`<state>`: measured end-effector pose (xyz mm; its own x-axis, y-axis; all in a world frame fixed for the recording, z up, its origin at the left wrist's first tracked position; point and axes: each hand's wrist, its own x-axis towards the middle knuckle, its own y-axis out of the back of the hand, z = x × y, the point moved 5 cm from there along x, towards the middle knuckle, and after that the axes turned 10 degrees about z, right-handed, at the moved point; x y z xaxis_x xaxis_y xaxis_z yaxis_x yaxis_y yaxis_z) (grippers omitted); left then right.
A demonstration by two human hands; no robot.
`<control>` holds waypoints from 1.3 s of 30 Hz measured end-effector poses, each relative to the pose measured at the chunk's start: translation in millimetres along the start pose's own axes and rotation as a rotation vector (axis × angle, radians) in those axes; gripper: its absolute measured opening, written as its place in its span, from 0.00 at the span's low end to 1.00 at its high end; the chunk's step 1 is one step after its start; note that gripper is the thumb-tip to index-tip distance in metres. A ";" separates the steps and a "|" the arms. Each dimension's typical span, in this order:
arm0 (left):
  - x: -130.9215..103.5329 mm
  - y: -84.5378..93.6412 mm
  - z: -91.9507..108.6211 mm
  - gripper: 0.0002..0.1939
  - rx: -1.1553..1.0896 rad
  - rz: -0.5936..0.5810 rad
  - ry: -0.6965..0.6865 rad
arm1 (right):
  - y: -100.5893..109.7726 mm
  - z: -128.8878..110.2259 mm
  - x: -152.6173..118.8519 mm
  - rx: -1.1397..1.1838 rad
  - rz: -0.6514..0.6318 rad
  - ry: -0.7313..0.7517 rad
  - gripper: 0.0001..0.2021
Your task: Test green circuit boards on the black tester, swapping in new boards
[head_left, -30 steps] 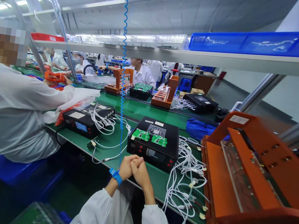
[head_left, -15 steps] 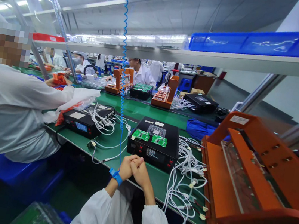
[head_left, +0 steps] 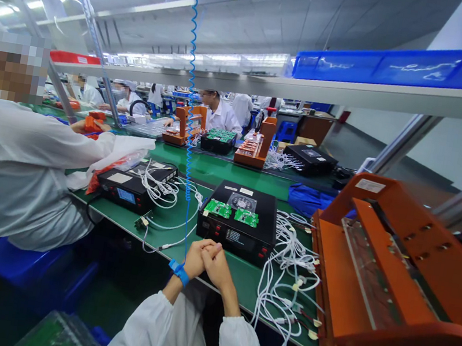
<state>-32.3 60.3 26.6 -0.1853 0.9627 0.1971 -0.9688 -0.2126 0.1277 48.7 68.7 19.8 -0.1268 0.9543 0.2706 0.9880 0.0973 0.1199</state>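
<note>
My left hand (head_left: pixel 196 256) and my right hand (head_left: pixel 216 264) are clasped together at the front edge of the bench, fingers closed over one another. No object shows in either; the space between the palms is hidden. A blue wrist strap (head_left: pixel 179 272) circles my left wrist, joined to a blue coiled cord (head_left: pixel 189 160) that hangs from above. Just beyond my hands sits a black box (head_left: pixel 265 216) with a small display and red switches. On its top lie two green circuit boards, a left one (head_left: pixel 217 209) and a right one (head_left: pixel 246 217).
White cables (head_left: pixel 287 264) lie tangled right of the box, some hanging over the edge. An orange fixture (head_left: pixel 355 274) stands at far right. To the left are another black unit (head_left: pixel 123 188) with a lit screen and a seated co-worker (head_left: pixel 17 162). A shelf (head_left: pixel 245 83) crosses above.
My clasped hands have not moved. The co-worker's hands at the left have shifted slightly with the orange item.
</note>
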 end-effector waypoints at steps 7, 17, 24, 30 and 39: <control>0.1 -0.6 2.4 0.24 -0.028 0.000 0.011 | 0.0 1.2 -0.1 0.003 0.002 0.007 0.10; -0.5 -0.7 2.2 0.24 -0.039 -0.005 0.013 | 0.6 2.8 0.1 0.007 0.002 0.013 0.09; -0.4 -0.1 0.6 0.24 -0.013 -0.003 0.043 | 0.5 3.5 -0.2 0.008 0.002 0.003 0.07; -0.9 0.5 5.2 0.24 0.000 -0.003 0.025 | -0.3 2.9 0.2 0.009 0.002 0.006 0.08; 0.1 -0.1 1.3 0.23 0.006 0.000 0.001 | -0.1 4.1 -0.6 0.028 0.010 0.004 0.08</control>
<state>-32.0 60.2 27.9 -0.1856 0.9628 0.1962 -0.9678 -0.2137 0.1333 49.0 69.2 15.7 -0.1175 0.9541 0.2755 0.9913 0.0959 0.0906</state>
